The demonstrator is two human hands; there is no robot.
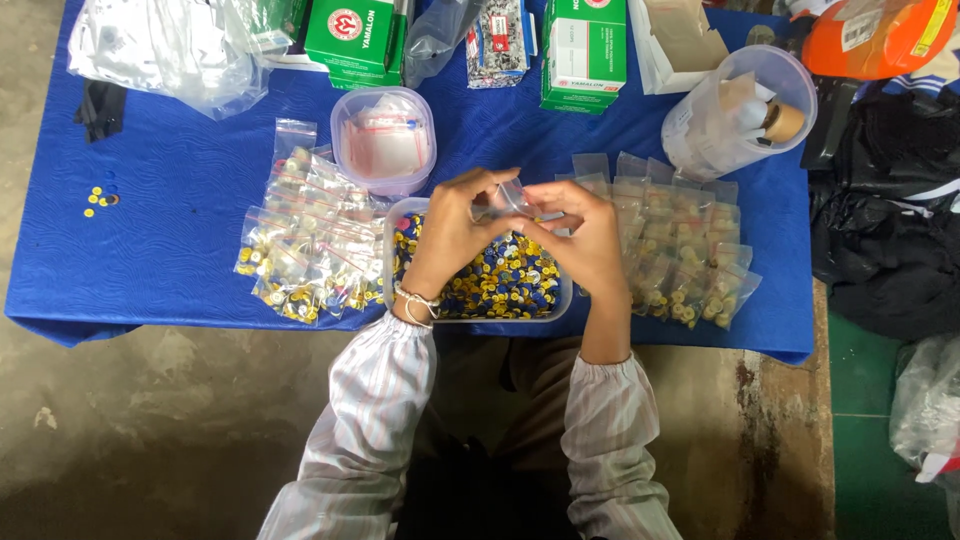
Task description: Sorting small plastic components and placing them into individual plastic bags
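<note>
My left hand (pixel 455 230) and my right hand (pixel 583 235) meet above a clear plastic tub (pixel 560 305) full of small yellow, blue and white buttons. Both pinch a small clear zip bag (pixel 512 197) between the fingertips, held just over the tub. A bracelet sits on my left wrist. To the left lies a heap of filled little bags (pixel 305 250) with yellow pieces inside. To the right, another spread of filled bags (pixel 680 245) lies in rows on the blue tablecloth (pixel 170 240).
A small clear tub (pixel 384 140) holding empty zip bags stands behind the button tub. A tall clear jar (pixel 735 110) lies at the back right. Green boxes (pixel 585 50) and plastic bags line the back edge. A few loose buttons (pixel 101 196) lie far left.
</note>
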